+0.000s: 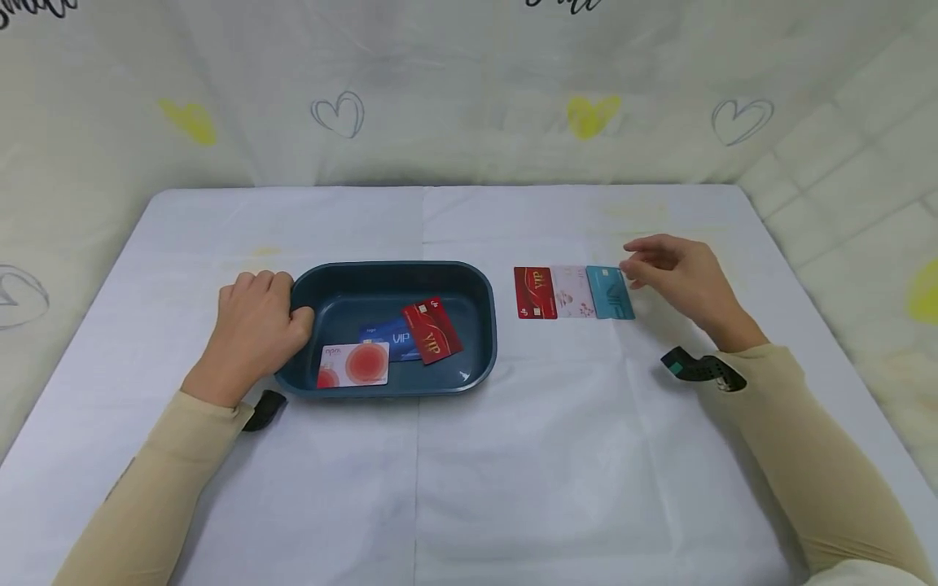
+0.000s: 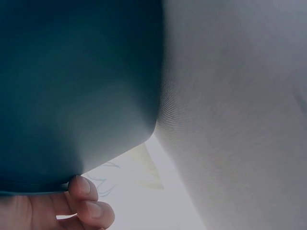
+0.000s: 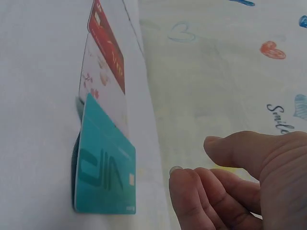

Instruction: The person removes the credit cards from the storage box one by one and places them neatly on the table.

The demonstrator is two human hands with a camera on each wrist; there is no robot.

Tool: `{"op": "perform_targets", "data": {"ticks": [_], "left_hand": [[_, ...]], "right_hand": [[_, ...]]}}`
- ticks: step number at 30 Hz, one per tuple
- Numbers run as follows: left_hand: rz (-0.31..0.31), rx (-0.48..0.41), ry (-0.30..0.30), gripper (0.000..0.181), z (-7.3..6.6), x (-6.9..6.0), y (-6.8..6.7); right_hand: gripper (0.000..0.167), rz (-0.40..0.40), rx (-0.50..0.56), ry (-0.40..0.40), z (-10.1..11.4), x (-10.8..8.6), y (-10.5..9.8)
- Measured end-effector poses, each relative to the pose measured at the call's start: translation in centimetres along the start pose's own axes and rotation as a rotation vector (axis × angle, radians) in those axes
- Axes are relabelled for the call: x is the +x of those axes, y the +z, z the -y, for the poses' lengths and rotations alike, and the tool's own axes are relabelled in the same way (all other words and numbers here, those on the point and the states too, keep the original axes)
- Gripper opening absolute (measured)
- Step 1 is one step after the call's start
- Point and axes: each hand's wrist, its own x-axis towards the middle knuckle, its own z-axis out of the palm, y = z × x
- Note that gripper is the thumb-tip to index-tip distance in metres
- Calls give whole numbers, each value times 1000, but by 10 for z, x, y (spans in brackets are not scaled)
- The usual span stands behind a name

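Note:
My left hand (image 1: 256, 330) grips the left end of a dark blue tray (image 1: 484, 350), thumb over the rim; in the left wrist view, curled fingertips (image 2: 86, 196) show against the tray's outer side. Inside the tray lie a white card with red circles (image 1: 344, 365), a blue VIP card (image 1: 392, 335) and a red VIP card (image 1: 432, 330). My right hand (image 1: 685, 277) hovers just right of a teal card (image 1: 611, 293), fingers loosely bent and nothing held. The teal card overlaps a pale floral card (image 1: 573, 293), beside a red VIP card (image 1: 535, 293). Something dark edges the teal card's underside in the right wrist view.
A white cloth (image 1: 528, 456) covers the table. Behind it hangs a pale backdrop (image 1: 454, 122) printed with hearts. Each wrist carries a black band, such as the right wristband (image 1: 699, 368).

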Motion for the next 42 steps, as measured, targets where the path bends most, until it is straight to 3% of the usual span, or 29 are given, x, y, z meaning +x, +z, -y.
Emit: {"op": "perform_targets", "data": {"ticks": [9,16,24,42], "left_hand": [[-8,-2,3,24,1,0,0],[3,-5,6,25,0,0,-1],[8,1,7,26,1,0,-2],[-19,5,16,25,0,0,1]], "right_hand": [[45,12,-54,-107,36,0,0],[35,31,-36,-194,61,0,3],[30,76,20,-244,84,0,10],[28,159,-38,-399,126,4,34]]}}
